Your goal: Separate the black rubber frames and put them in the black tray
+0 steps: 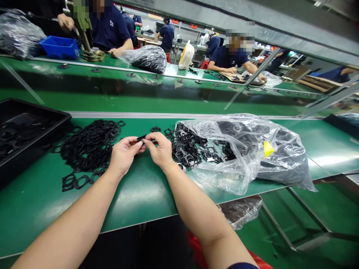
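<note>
My left hand (123, 153) and my right hand (160, 148) meet above the green table (140, 194), and both pinch one small black part (141, 138) between thumbs and fingertips. A heap of flat black ring-shaped parts (89, 147) lies to the left of my hands. To the right, a clear plastic bag (241, 149) lies open on its side, with black plastic parts (190, 149) spilling from its mouth beside my right hand.
A black tray (33, 127) holding some black parts stands at the left edge. Beyond a green conveyor (140, 97), other people in dark blue shirts work at a far bench with a blue bin (59, 46), a green press (85, 33) and bagged parts (146, 58).
</note>
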`<state>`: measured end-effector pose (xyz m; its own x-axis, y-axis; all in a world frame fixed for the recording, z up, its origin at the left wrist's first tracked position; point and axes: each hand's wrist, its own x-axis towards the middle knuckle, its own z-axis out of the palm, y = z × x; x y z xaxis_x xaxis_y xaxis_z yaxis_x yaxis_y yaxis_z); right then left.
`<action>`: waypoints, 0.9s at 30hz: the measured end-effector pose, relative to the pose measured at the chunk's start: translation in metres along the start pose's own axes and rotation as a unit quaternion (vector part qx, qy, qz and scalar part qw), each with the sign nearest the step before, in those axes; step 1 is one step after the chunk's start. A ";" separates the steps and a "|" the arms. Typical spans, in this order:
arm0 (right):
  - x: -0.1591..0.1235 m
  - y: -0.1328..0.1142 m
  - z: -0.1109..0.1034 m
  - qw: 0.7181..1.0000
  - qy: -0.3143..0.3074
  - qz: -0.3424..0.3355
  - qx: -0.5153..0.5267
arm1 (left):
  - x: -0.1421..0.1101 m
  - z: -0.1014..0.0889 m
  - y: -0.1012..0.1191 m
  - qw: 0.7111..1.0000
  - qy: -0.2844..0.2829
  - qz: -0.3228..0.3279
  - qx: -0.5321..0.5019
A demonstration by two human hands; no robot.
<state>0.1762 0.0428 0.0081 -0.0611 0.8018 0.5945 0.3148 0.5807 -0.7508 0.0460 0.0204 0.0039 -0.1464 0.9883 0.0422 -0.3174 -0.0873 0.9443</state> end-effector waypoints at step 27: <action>0.006 0.001 0.005 0.901 -0.025 0.311 0.300 | 0.004 -0.004 0.002 0.994 0.083 0.033 0.056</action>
<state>0.1713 0.0487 0.0088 -0.0976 0.9952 0.0021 -0.2655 -0.0240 -0.9638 0.0415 0.0238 0.0043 -0.3194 0.9458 0.0586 -0.1972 -0.1268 0.9721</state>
